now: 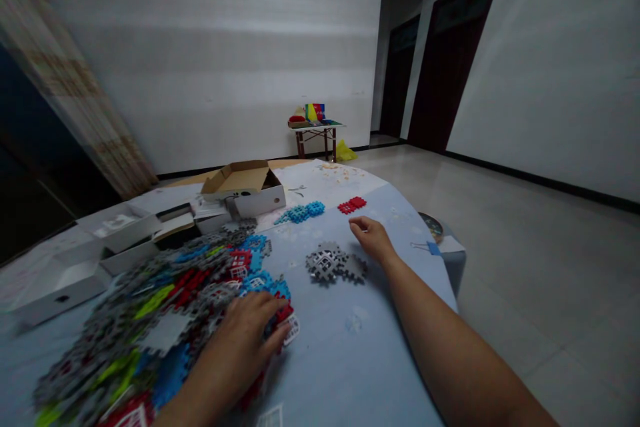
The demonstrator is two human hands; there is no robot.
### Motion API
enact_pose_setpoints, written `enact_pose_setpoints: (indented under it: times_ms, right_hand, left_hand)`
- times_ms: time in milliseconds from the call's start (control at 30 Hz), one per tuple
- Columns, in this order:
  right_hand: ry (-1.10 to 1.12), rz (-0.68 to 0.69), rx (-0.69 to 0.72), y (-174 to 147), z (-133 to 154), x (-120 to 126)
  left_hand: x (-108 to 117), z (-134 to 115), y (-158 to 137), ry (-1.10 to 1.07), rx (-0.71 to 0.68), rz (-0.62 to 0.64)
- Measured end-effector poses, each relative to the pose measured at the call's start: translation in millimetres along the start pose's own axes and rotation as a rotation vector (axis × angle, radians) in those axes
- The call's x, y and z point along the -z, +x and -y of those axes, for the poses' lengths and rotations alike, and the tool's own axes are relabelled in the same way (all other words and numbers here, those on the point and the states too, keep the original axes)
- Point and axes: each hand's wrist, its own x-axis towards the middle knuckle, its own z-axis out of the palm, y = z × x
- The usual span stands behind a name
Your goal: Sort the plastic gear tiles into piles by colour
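My left hand (250, 330) lies over the right edge of a large heap of interlocking plastic building pieces (170, 330) in grey, red, blue and green. Its fingers are slightly bent and apart, with red and white pieces beneath and beside them; I see none gripped. My right hand (370, 237) is above the blue cloth, its fingers curled in towards the thumb, and nothing shows in them. Just left of it sits a small group of joined grey pieces (333, 263). Farther back are a blue group (301, 212) and a red group (352, 205).
An open cardboard box (260, 200) and white box trays (60, 283) stand at the back left of the round table. Small pale pieces (343, 173) are scattered at the far edge. A blue clip (434, 249) holds the cloth at right, beside a stool (453, 260).
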Motion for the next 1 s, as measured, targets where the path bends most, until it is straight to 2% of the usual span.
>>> enact_pose_setpoints:
  times_ms: [100,267,433,767,1000]
  right_hand:
    - [-0.01,0.005,0.005,-2,0,-1]
    - [-0.019,0.01,0.016,-5,2,-2]
    - [-0.016,-0.002,0.017,-4,2,-1]
    - [0.024,-0.036,0.017,1,-1,6]
    - [0.093,-0.165,0.001,5,0,8]
  left_hand:
    - [-9,-8,-2,0.084,-0.002,0.026]
    - [-21,-8,0,0.118,-0.007,-0.009]
    - [-23,-7,-4,0.057,0.01,-0.004]
    - [-18,-14,-4,-0.223,0.055,0.128]
    - [-25,-13,-2,-0.289,0.069,0.117]
